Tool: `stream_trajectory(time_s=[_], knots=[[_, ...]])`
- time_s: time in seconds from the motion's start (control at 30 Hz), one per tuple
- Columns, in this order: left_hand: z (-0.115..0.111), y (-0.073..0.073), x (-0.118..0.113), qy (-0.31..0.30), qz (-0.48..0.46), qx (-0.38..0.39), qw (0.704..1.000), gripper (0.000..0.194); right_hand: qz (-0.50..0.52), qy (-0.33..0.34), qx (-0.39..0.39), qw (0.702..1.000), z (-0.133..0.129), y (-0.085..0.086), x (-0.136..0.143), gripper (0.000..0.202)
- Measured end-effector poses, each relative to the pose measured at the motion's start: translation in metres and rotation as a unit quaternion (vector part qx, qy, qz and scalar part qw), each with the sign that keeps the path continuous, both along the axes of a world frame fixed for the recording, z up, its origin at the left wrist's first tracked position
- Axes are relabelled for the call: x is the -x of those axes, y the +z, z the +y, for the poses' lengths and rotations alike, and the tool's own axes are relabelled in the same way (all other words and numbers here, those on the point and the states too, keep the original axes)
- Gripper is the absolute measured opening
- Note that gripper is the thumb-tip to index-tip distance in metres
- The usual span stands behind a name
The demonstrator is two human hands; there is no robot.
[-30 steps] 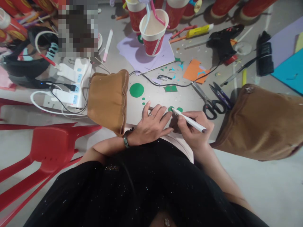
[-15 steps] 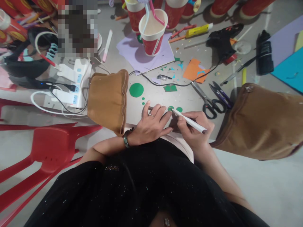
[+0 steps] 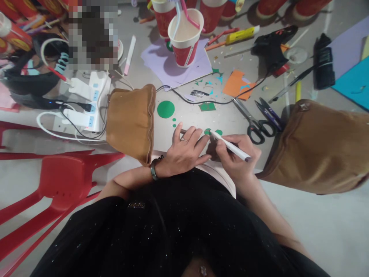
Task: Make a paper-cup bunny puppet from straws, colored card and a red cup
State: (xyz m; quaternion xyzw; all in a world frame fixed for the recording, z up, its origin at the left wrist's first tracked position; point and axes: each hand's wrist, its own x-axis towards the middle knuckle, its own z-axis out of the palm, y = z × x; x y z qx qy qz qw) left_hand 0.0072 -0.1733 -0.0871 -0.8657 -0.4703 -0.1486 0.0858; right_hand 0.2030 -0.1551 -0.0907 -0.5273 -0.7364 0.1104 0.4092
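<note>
My right hand point(image 3: 240, 156) grips a white marker point(image 3: 232, 147), its tip touching a small green paper circle point(image 3: 207, 132). A second small green circle point(image 3: 218, 132) lies just beside it. My left hand point(image 3: 186, 152) rests on the table, fingers apart, its fingertips near the marked circle. A dark thin piece point(image 3: 182, 131) shows between two of its fingers; I cannot make out what it is. Beyond that hand are a large green circle point(image 3: 166, 109) and tiny green dots point(image 3: 174, 122). A green paper scrap point(image 3: 207, 106) with cut edges lies farther off.
Scissors point(image 3: 253, 125) and a glue gun point(image 3: 271, 48) lie to the right, a black cable point(image 3: 198, 102) across the middle. Paper cups point(image 3: 187, 42) stand at the back. Brown pouches point(image 3: 129, 123) flank my hands. A power strip point(image 3: 96, 102) and red chair point(image 3: 65, 177) are left.
The view has shifted very slightly. The marker tip stays on the small green circle, and both hands keep nearly the same pose.
</note>
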Motion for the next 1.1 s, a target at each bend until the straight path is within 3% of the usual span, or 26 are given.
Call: stream_trajectory(time_s=[0.43,0.8,1.1], knots=[[-0.001,-0.002,0.0,0.004,-0.006,0.03,1.0,0.052,0.016,0.002,-0.025,1.0,0.001,-0.001,-0.001,0.006],[-0.001,-0.003,-0.001,0.006,-0.001,0.005,1.0,0.052,0.024,0.007,-0.031,0.999,0.001,0.003,0.0,0.008],[0.0,-0.002,0.0,0.0,0.003,-0.015,1.0,0.049,-0.006,-0.031,0.005,0.999,-0.002,-0.007,-0.002,0.015]])
